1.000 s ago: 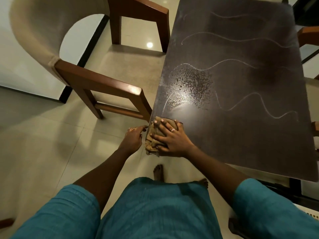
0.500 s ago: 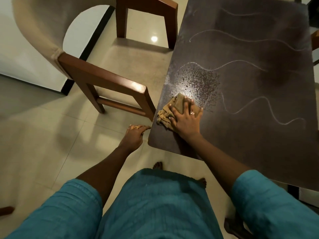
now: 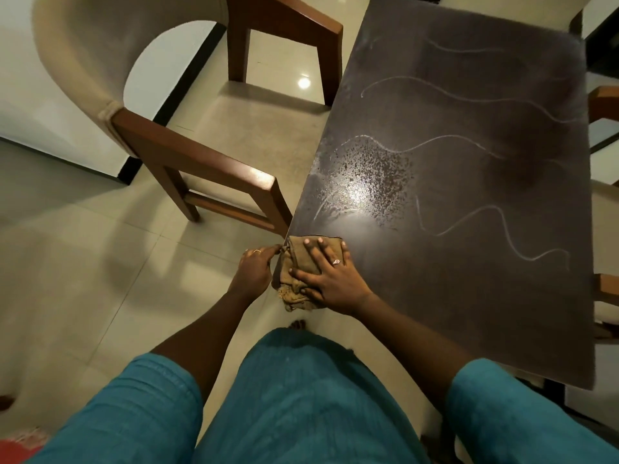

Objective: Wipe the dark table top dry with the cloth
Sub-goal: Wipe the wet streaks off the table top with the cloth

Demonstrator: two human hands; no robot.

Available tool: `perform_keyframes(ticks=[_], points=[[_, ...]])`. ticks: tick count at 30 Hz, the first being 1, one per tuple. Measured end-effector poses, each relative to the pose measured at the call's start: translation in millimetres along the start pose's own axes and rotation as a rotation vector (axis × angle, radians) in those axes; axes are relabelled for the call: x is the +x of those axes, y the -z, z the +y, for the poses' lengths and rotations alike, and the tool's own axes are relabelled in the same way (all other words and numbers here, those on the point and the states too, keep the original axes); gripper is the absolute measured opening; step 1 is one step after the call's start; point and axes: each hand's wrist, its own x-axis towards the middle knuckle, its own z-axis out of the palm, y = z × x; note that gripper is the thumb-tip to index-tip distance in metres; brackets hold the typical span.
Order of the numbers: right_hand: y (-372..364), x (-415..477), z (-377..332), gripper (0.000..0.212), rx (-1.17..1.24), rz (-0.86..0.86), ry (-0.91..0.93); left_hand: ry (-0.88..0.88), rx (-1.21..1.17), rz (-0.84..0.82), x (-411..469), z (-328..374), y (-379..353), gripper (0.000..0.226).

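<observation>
The dark table top fills the right half of the view, marked with pale wavy lines. A patch of water droplets glistens near its left edge. A crumpled tan cloth lies on the near left corner, partly hanging over the edge. My right hand presses flat on the cloth with fingers spread. My left hand grips the table's left edge beside the cloth, fingers curled around it.
A wooden armchair with a cream curved back stands on the tiled floor just left of the table, its arm close to the table edge. More chair parts show along the right side. My bare toes show below the corner.
My right hand pulled the cloth back from the wet patch toward the near left corner. The left hand stayed on the table edge.
</observation>
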Motion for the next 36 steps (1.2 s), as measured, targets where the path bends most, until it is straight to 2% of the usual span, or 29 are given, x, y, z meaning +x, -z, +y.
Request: perform_keyframes(ticks=[5,8,14,17,21,26,31,36], points=[[5.6,20.7,8.0,0.069,0.009,-0.030,-0.051,0.102,-0.200,0.125,6.4,16.5,1.8,0.036],[15.4,42.8,21.8,0.072,0.037,-0.020,-0.118,0.172,-0.265,0.112,14.9,23.0,4.3,0.035],[33.3,83.0,71.2,0.068,0.070,0.052,-0.269,0.098,-0.182,0.102,55.0,40.5,17.2,0.036],[37.4,86.0,100.3,0.056,0.058,0.035,-0.358,0.054,-0.144,0.055,76.0,48.4,21.5,0.039],[27.5,61.7,114.7,0.067,0.088,0.081,-0.480,0.062,-0.124,0.022,96.2,54.8,27.1,0.042],[11.7,42.1,87.8,0.054,0.039,0.219,-0.458,0.068,-0.156,0.013,108.1,60.1,33.2,0.044],[19.3,67.6,73.2,0.051,0.062,0.176,-0.366,0.075,-0.210,0.001,112.5,62.5,36.8,0.044],[43.0,113.5,97.7,0.058,0.089,0.090,-0.380,0.056,-0.240,0.007,121.5,67.7,37.4,0.041]])
